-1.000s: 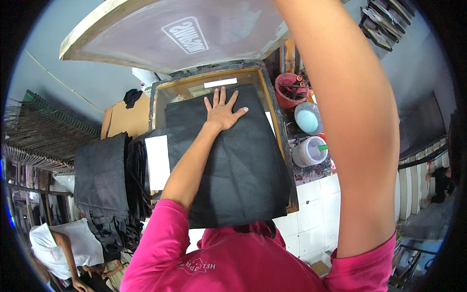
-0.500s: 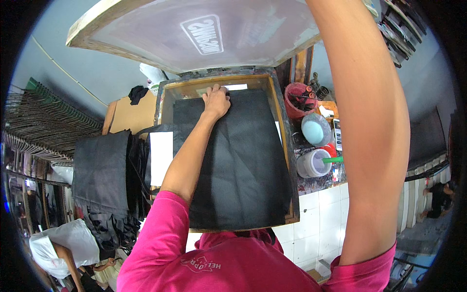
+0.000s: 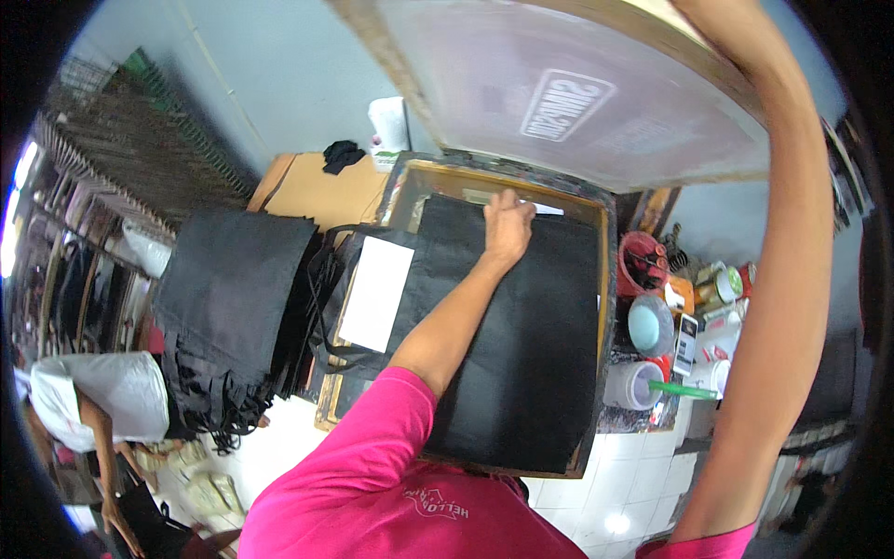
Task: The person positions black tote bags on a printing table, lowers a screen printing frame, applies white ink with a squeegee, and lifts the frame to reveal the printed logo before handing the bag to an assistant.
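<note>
A black fabric bag lies flat on a wood-edged printing board. At the bag's far edge, my left hand has its fingers bent and gripping the cloth. A white paper sheet rests over the bag's left side, beside its handle. Above the board, a screen printing frame stands tilted up, its mesh showing a pale mirrored design. My raised right hand holds the frame's upper edge; its fingers are mostly out of sight past the picture's top.
On the left sits a stack of black bags with dangling handles. A red bucket, a light blue bowl, a white tub and a phone crowd the right. Another person's arm shows at lower left.
My view has turned, so the board, bags and screen frame appear farther right. My left hand stays at the bag's far edge, and the frame remains raised under my right hand.
</note>
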`<state>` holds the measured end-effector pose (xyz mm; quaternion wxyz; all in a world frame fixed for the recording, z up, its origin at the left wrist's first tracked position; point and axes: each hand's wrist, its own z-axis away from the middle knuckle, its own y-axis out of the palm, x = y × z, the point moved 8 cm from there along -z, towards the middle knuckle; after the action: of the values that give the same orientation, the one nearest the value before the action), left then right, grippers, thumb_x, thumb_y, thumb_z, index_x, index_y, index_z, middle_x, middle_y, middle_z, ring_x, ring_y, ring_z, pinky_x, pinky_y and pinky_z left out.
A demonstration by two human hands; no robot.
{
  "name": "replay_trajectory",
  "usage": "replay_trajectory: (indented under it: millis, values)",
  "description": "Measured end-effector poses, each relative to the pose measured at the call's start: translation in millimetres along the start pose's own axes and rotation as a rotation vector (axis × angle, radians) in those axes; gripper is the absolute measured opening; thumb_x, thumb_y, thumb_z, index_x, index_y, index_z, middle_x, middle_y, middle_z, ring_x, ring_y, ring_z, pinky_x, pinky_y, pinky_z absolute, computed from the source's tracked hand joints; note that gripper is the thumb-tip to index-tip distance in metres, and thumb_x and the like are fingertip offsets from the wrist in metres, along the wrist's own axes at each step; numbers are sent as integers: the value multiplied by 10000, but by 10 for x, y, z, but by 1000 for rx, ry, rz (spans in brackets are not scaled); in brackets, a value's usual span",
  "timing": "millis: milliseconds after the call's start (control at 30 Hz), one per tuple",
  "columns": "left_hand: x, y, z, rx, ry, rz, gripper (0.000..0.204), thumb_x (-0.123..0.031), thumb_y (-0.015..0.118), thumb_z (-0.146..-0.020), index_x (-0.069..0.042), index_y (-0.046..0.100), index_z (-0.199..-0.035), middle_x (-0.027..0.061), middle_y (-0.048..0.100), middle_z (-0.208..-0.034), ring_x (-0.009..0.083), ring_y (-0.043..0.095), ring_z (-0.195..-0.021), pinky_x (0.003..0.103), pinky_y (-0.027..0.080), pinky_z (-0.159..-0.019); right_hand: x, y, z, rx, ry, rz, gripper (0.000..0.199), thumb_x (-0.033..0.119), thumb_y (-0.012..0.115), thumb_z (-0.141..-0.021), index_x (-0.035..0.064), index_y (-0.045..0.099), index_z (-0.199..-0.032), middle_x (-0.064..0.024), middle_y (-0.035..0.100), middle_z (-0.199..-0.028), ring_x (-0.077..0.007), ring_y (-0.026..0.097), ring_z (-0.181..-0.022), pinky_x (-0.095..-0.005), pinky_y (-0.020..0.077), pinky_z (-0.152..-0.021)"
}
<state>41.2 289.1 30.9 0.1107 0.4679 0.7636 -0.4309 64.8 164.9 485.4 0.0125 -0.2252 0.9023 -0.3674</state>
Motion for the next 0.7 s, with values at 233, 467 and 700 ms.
replay_trajectory:
  millis: [233, 467, 700]
  values:
    - [264, -38, -52, -4, -174, 133, 211, -79, 734, -815, -97, 740, -1025, 135, 632, -1094, 383, 558, -1107, 493, 435, -952, -34, 59, -146, 120, 124, -71, 309, 125, 729, -858, -85, 720, -1085, -127, 752, -977, -165, 648, -842, -305, 512, -797]
    - [436, -659, -103, 150, -101, -85, 310, -154, 719, -834, -65, 712, -1131, 138, 645, -1168, 362, 546, -1164, 501, 412, -987, -48, -84, 50, 22, 55, 127, 358, 178, 745, -827, -86, 726, -1067, -169, 748, -928, -210, 657, -822, -340, 514, -785]
    - [350, -563, 159, 374, 93, -171, 471, -394, 696, -908, -94, 714, -1270, 113, 613, -1386, 319, 490, -1325, 476, 359, -1094, -78, 15, -140, 101, 258, 22, 337, 188, 753, -816, -79, 740, -1021, -182, 746, -896, -233, 660, -819, -365, 514, -775]
